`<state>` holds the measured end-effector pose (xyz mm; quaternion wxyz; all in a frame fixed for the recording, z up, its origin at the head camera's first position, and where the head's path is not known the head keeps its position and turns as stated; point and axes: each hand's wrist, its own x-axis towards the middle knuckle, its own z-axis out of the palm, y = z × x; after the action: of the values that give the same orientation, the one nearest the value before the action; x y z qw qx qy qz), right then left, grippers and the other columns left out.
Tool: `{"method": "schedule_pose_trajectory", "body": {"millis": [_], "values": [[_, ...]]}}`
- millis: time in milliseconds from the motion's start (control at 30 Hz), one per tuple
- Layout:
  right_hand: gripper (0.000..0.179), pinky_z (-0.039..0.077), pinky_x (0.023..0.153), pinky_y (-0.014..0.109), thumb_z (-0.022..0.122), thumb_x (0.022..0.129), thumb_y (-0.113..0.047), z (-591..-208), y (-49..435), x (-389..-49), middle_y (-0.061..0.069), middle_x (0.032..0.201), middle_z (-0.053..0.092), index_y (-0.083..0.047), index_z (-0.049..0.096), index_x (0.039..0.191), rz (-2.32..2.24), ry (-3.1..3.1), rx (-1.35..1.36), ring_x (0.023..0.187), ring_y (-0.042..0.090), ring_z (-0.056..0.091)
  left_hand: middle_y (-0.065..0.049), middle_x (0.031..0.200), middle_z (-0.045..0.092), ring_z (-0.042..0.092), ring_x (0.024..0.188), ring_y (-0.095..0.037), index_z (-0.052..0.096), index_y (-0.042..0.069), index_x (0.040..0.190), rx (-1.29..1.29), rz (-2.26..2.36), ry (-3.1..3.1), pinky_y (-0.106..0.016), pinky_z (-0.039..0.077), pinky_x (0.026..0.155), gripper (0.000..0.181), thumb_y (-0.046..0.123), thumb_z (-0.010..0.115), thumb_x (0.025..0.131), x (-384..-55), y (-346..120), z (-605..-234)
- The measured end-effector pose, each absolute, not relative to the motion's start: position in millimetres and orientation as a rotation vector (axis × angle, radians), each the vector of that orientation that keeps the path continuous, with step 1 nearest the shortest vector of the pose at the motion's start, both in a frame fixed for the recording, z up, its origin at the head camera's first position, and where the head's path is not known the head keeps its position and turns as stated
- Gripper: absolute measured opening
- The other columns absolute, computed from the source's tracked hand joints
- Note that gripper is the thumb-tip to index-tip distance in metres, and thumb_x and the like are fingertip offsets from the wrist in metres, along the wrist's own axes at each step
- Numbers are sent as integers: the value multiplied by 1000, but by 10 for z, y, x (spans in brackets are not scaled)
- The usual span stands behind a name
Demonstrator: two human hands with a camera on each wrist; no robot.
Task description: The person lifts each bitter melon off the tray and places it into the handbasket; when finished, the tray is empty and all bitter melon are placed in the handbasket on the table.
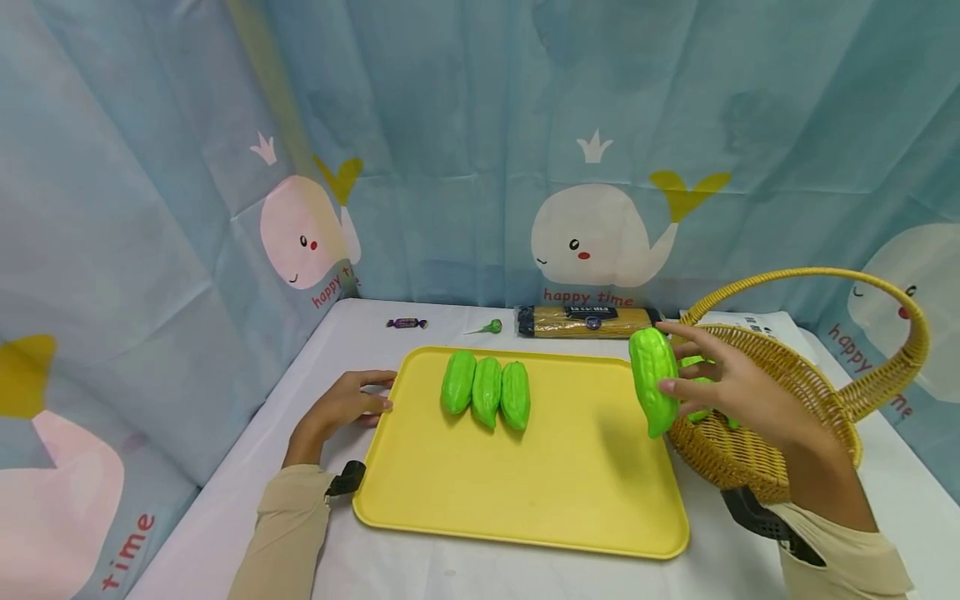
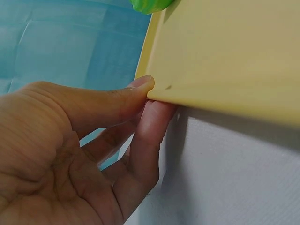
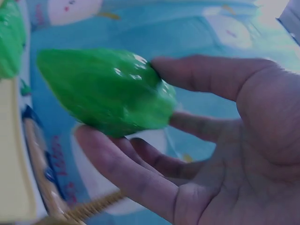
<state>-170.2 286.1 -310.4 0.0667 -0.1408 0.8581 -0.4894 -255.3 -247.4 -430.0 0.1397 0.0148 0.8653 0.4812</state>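
Note:
Above the right part of the yellow tray (image 1: 510, 500), my right hand (image 1: 731, 387) grips a ribbed green bitter melon (image 1: 651, 379) between thumb and fingers. In the right wrist view the glossy melon (image 3: 103, 91) is held by one end, its tapered end pointing away from the palm. My left hand (image 1: 345, 404) pinches the tray's left edge; the left wrist view has the thumb on top of the rim and a finger underneath. Three similar bitter melons (image 1: 487, 387) lie side by side at the tray's upper left. More green pieces (image 1: 697, 383) sit in the basket, partly hidden behind my right hand.
A wicker basket (image 1: 716, 467) with a tall arched handle stands right of the tray. Along the back of the white table lie a purple-wrapped candy (image 1: 407, 322), a green lollipop (image 1: 491, 327) and a pack of spaghetti (image 1: 547, 322). A blue whale-print curtain (image 1: 465, 167) hangs behind.

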Motion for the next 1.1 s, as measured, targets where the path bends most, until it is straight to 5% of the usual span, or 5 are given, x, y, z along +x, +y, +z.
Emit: {"method": "schedule_pose_trajectory", "body": {"millis": [300, 700, 800, 933, 1100], "values": [[79, 63, 77, 39, 66, 106, -21, -3053, 3445, -1640, 18, 146, 52, -28, 21, 171, -1308, 2733, -404, 111, 0, 62, -23, 152, 55, 61, 69, -16, 53, 2, 155, 19, 1385, 2494, -25, 55, 65, 60, 6, 70, 98, -2550, -2479, -4310], [87, 57, 69, 28, 65, 106, -15, -3207, 3973, -1609, 33, 149, 35, -33, 11, 172, -1248, 2965, -230, 98, -13, 53, -24, 154, 54, 63, 74, -16, 52, 2, 156, 41, 1385, 2485, -25, 57, 67, 60, 7, 70, 99, -2576, -2486, -4308], [88, 56, 68, 24, 63, 107, -17, -3255, 4049, -1628, 45, 156, 23, -36, 6, 172, -1300, 2972, -168, 115, 15, 59, -24, 154, 54, 63, 73, -16, 52, 2, 156, 38, 1382, 2487, -25, 56, 67, 61, 7, 71, 98, -2578, -2483, -4307], [86, 54, 69, 19, 60, 109, -21, -3322, 4125, -1659, 50, 160, 8, -38, 2, 171, -1360, 2963, -104, 128, 57, 39, -23, 153, 55, 61, 71, -16, 53, 2, 155, 27, 1375, 2495, -25, 56, 66, 61, 7, 71, 98, -2575, -2478, -4307], [84, 58, 72, 22, 60, 109, -24, -3394, 4196, -1708, 50, 159, 11, -36, 5, 171, -1370, 2930, -74, 105, -3, 50, -22, 152, 55, 61, 69, -16, 53, 3, 155, 16, 1367, 2502, -25, 55, 65, 60, 8, 71, 98, -2569, -2474, -4310]]}}
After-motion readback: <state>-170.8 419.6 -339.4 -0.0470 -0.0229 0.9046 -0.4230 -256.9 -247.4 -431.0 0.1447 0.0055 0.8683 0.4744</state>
